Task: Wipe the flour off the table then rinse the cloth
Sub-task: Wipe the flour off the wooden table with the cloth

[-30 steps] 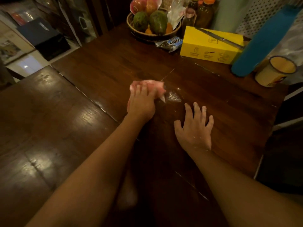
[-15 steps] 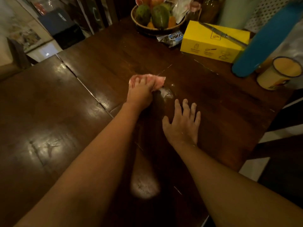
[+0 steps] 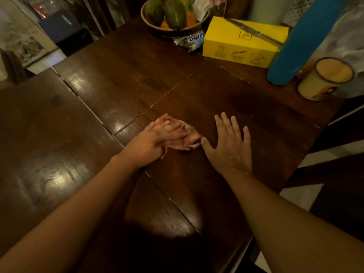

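The left hand (image 3: 167,134), fingers flat, has dragged the pink cloth (image 3: 190,139) nearer across the white patch. It now lies just beside the thumb of the right hand (image 3: 230,148), which stays spread and empty on the surface (image 3: 256,107). Only a pale trace of flour (image 3: 195,146) shows at the cloth's edge, so wiping appears nearly complete and rinsing remains.

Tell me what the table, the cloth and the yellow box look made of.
Table: dark wood with a glossy varnish; plank seams, grain and lamp glare show. Cloth: soft pink fabric, perhaps cotton or microfibre; it bunches in folds. Box: matte yellow cardboard, judging by its crisp folded edges and printed icons.
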Tool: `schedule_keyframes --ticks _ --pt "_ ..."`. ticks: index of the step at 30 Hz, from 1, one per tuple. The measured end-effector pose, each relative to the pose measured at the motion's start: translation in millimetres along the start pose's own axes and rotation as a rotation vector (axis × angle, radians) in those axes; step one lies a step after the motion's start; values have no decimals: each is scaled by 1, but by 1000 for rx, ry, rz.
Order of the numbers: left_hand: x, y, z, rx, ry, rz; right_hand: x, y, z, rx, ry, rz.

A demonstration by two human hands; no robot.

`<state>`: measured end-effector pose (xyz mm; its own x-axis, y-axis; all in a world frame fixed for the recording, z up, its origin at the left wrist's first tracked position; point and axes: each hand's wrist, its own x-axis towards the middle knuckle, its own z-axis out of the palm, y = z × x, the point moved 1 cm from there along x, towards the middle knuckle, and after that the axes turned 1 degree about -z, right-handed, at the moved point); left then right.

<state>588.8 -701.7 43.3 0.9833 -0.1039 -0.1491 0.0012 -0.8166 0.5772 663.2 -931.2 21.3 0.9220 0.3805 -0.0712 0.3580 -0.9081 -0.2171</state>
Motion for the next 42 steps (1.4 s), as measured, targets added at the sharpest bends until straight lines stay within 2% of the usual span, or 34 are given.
schedule_keyframes --ticks 4,6,9,12,17,19,21,23,25,26,30,33,35,37,40,42 --pt "55 -1 -7 221 147 -306 2 -3 -1 60 15 27" --pt "84 17 7 324 185 -367 2 -3 -4 91 20 43" --pt "87 40 29 340 158 -193 3 -1 -5 140 25 34" --pt "41 43 35 266 125 51 3 1 -6 206 60 54" --pt "-59 15 30 162 9 111 3 0 -3 172 58 39" --pt "-82 -12 14 159 37 3 3 0 -3 149 47 23" --pt "-94 -32 0 176 129 -204 1 0 -3 125 38 -1" --pt "-95 -30 -1 231 234 -371 -2 -1 -3 97 26 -19" --pt "-90 -10 12 213 268 -447 -5 -2 -1 54 12 -32" --pt "-90 1 22 198 256 -414 -7 -2 -1 30 6 -41" --pt "-120 48 70 262 57 5 -27 -4 2 6 -23 -66" --pt "-158 71 80 232 -99 121 -52 -7 5 13 -39 -67" --pt "-163 63 70 262 -141 133 -68 -7 6 30 -72 -60" --pt "-146 48 56 328 -102 17 -80 -6 4 60 -130 -50" --pt "-106 50 50 262 6 -230 -89 -16 -8 154 -250 4" --pt "-86 68 54 147 15 -263 -93 -33 -20 313 -301 71"
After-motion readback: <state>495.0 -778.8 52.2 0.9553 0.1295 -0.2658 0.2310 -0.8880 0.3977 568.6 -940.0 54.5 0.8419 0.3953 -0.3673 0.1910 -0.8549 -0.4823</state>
